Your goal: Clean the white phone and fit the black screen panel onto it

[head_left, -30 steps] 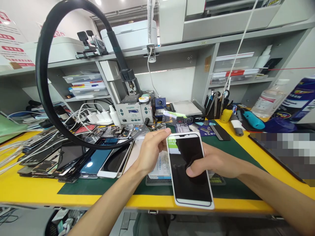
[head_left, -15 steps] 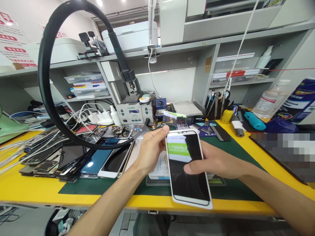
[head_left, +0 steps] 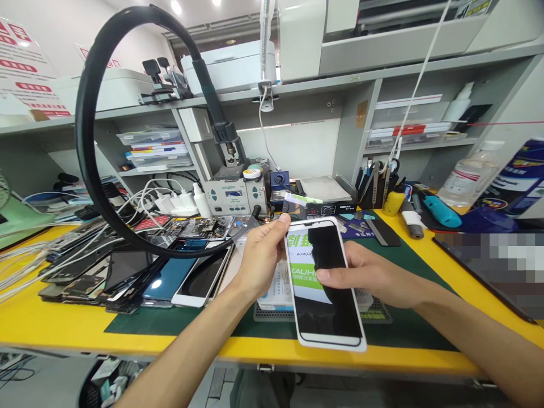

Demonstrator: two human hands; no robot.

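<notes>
Grey shelving stands behind a yellow counter (head_left: 238, 350) with a green mat (head_left: 182, 324), seen from the head view. Between the two hands, over the mat's near side, the white phone (head_left: 328, 309) is held screen up, its long axis running toward the body, near end slightly rightward. Closed on its far left corner, the left hand (head_left: 262, 252) has its thumb along the edge; the right hand (head_left: 376, 277) pinches the right side, thumb across the screen, other fingers mostly hidden.

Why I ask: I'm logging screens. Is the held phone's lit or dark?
Apparently dark: the phone's screen is black beside a patch with mirrored lettering, likely reflected.
</notes>
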